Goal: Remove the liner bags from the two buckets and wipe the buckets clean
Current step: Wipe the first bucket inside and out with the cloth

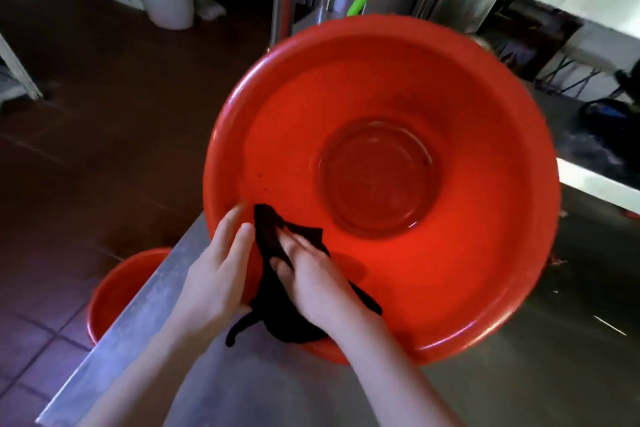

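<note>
Stainless steel bench [145, 305] carries a large red plastic bucket [450, 253]. The right hand [311, 274], its grip flat with straight fingers, presses a black cloth [266, 236] against the near inner wall. The left hand [214, 274], grip slack and empty, rests on the rim. A second red bucket [117, 288] sits on the floor beside the bench.

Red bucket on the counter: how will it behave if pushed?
Probably light: the bucket looks like plastic. Likely slides easily on the smooth steel counter. Might tip: narrow base, wide rim, and its left side seems to overhang the counter edge.
</note>
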